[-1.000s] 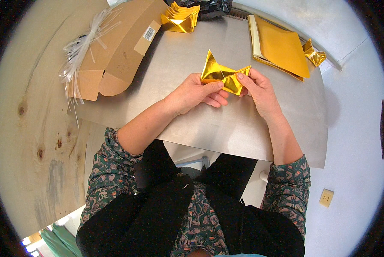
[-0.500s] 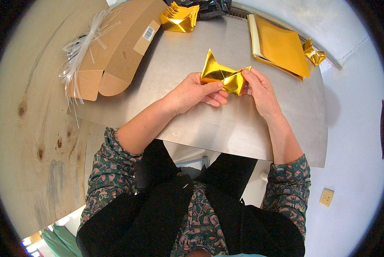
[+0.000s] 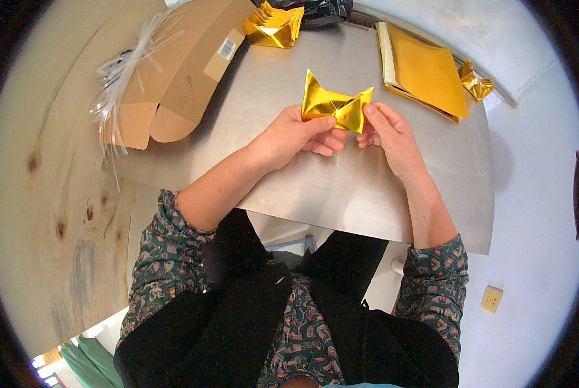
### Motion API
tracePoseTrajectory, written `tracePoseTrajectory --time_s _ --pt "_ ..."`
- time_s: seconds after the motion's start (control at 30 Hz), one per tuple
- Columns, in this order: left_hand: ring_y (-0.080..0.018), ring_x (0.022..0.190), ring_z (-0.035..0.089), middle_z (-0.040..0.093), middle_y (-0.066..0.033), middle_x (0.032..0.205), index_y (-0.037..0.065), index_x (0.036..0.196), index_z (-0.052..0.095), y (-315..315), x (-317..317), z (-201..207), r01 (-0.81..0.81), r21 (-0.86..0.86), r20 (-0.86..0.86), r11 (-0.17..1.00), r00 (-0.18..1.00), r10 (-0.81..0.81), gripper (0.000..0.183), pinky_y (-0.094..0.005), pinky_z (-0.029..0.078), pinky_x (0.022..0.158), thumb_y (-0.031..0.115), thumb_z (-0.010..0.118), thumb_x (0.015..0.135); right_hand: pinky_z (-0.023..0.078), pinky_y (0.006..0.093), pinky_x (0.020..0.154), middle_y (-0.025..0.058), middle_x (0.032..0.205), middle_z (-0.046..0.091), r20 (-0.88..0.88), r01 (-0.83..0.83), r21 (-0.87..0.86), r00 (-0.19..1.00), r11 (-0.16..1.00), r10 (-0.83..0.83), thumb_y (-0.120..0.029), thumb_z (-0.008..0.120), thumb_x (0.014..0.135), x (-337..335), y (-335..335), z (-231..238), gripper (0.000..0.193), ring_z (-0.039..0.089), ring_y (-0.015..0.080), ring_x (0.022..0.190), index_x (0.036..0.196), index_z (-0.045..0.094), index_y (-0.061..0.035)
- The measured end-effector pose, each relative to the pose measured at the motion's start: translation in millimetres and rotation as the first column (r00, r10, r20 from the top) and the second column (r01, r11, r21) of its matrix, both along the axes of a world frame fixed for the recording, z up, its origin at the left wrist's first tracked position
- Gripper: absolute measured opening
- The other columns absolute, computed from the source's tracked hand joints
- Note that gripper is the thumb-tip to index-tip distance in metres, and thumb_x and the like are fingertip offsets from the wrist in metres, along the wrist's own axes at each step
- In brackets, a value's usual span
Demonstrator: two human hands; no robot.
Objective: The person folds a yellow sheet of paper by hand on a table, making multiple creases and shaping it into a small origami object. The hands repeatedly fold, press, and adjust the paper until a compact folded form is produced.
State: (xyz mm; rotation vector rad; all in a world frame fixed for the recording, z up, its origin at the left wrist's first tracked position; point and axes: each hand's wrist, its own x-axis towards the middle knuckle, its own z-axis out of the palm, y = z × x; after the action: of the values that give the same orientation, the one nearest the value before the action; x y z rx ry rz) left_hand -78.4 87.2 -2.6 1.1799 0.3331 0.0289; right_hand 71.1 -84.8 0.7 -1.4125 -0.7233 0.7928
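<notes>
A shiny gold folded paper piece (image 3: 333, 107) with two raised pointed corners is held above the middle of the grey metal tabletop (image 3: 302, 184). My left hand (image 3: 305, 134) pinches its lower left side, thumb in front and fingers behind. At its right end, my right hand (image 3: 389, 134) grips the edge between thumb and fingers. Some fingertips of both hands are hidden behind the paper.
A long cardboard box (image 3: 184, 77) with clear plastic strips (image 3: 120, 90) stands at the left. Nested gold folded pieces (image 3: 274, 26) sit at the back, beside black plastic (image 3: 325, 13). A stack of gold sheets (image 3: 428, 71) and another gold folded piece (image 3: 475, 83) lie at the right.
The gold paper piece has turned more upright, and its right corner now points up. My right thumb has shifted down along its right edge. My left hand has barely moved.
</notes>
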Motion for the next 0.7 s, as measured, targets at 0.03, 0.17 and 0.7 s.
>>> tracePoseTrajectory --time_s 0.03,0.17,0.7 --pt "-0.0181 0.087 0.074 0.074 -0.0121 0.107 0.000 0.126 0.063 0.6 -0.2 0.6 -0.003 -0.007 0.000 1.000 1.000 0.003 0.031 -0.0293 0.063 0.076 0.023 0.060 0.106 0.054 0.0241 0.065 -0.0006 0.081 0.064 0.035 -0.007 -0.005 0.999 1.000 0.007 -0.030 0.063 0.104 -2.2 -0.3 0.7 0.023 0.062 0.0071 0.072 0.102 0.065 -0.0065" --pt "-0.0168 0.088 0.075 0.074 -0.0120 0.108 -0.001 0.127 0.062 1.9 -0.5 1.6 -0.008 -0.011 0.011 1.000 1.000 0.009 0.031 -0.0279 0.063 0.075 0.022 0.059 0.107 0.055 0.0254 0.066 0.0007 0.085 0.067 0.130 -0.026 -0.039 0.991 0.999 0.031 -0.021 0.070 0.100 -4.8 -1.6 1.3 0.016 0.063 0.0082 0.073 0.104 0.066 -0.0053" --pt "-0.0178 0.088 0.074 0.075 -0.0125 0.110 0.003 0.131 0.060 5.0 0.6 -0.7 0.054 -0.012 0.006 0.998 0.999 -0.053 0.034 -0.0304 0.063 0.075 0.028 0.059 0.106 0.052 0.0239 0.065 -0.0006 0.085 0.067 0.097 -0.056 -0.061 0.993 0.997 0.062 -0.019 0.071 0.099 5.4 -3.1 -5.4 0.014 0.061 0.0070 0.071 0.100 0.067 -0.0060"
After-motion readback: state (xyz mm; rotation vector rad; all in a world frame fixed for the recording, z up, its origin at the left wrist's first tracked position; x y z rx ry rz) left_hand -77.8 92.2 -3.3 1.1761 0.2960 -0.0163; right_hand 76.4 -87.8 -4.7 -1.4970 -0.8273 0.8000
